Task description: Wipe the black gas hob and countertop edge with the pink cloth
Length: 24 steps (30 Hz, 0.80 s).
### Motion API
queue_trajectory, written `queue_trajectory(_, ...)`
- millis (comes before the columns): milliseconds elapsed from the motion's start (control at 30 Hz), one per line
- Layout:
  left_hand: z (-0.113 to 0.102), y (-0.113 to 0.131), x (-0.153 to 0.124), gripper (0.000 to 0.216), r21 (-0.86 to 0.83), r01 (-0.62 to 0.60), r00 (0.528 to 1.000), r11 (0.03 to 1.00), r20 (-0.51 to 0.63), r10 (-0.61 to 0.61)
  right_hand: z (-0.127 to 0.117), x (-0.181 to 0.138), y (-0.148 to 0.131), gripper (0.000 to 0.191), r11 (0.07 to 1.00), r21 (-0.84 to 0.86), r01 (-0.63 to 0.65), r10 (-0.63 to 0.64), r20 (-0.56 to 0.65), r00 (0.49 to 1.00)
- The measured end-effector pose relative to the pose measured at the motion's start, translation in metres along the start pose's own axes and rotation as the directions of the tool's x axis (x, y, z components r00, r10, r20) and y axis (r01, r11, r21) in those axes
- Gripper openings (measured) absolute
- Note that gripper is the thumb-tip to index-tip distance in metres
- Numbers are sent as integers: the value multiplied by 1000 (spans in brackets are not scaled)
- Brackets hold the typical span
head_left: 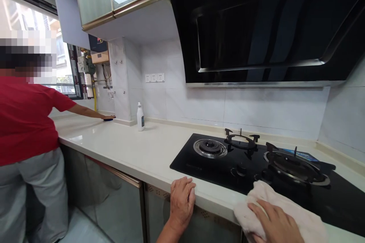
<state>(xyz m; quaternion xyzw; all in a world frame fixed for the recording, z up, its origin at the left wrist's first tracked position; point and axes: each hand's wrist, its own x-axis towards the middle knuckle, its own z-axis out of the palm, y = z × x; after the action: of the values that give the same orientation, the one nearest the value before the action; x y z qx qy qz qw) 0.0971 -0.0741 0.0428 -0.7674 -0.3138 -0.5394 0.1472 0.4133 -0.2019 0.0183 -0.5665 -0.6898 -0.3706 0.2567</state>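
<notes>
The right hand [272,222] has its fingers spread fairly wide over a bunched pale pink cloth [264,193], pinning it down rather than pinching it; the left hand [182,202] holds nothing, its fingers curled close together against the front edge of the cream stone surface [119,148]. The cloth lies across the near edge of the black glass gas hob [194,167], its long axis running roughly along that edge, pointing right and slightly toward the person. A loose fold could snag on the cast-iron pan support [295,163] of the right burner, and a careless sweep left could knock the control knob [241,169] nearby. Farther left, a co-worker in a red shirt [25,121] reaches along the surface, one hand [108,116] on a dark sponge [108,120] near a white bottle [140,117].
</notes>
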Motion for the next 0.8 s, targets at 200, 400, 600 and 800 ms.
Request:
queue_trajectory(200, 1, -4, -1, 25, -3, -15, 1000, 1000, 4, 15, 9, 58, -76, 69, 992, 125, -33, 30, 26, 999)
queue_trajectory(400, 0, -11, -5, 32, 0, -33, 999, 999, 31, 33, 29, 98, -126, 74, 986, 164, 26, -26, -3, 1000)
queue_trajectory(600, -2, -11, -8, 28, -8, -37, 997, 999, 70, 38, 28, 83, -103, 73, 969, 209, 130, -121, -53, 991)
queue_trajectory(800, -4, -5, -5, 28, -16, -14, 998, 1000, 60, 15, 15, 49, -46, 72, 963, 93, 251, -249, -36, 968)
